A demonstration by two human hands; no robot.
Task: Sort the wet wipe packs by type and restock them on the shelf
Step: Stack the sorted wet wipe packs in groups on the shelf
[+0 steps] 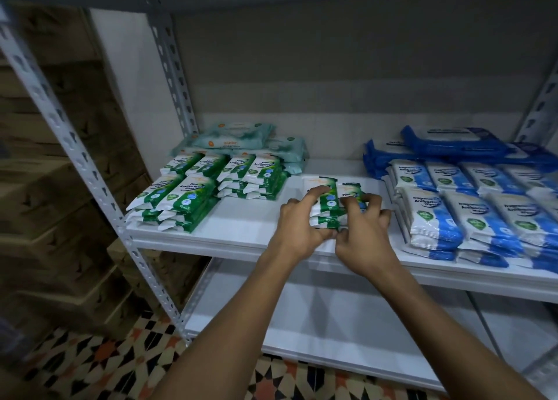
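Observation:
A small stack of green-and-white pine wipe packs [330, 195] lies on the white shelf [247, 230], near the middle. My left hand [302, 221] grips the stack's left side, fingers curled over the top pack. My right hand [363, 227] grips the right side, thumb at the front edge. More green packs stand in stacks at the left [178, 200] and behind those [250, 173]. Pale teal packs [238, 140] lie at the back left. Blue-and-white packs [471, 215] fill the right, with large dark blue packs [453, 143] behind them.
Slotted grey uprights [90, 170] frame the shelf on the left and right. A lower white shelf [332, 324] sits beneath. Brown cartons [51, 173] are stacked at the left beyond the rack. Patterned floor tiles [99, 360] show below.

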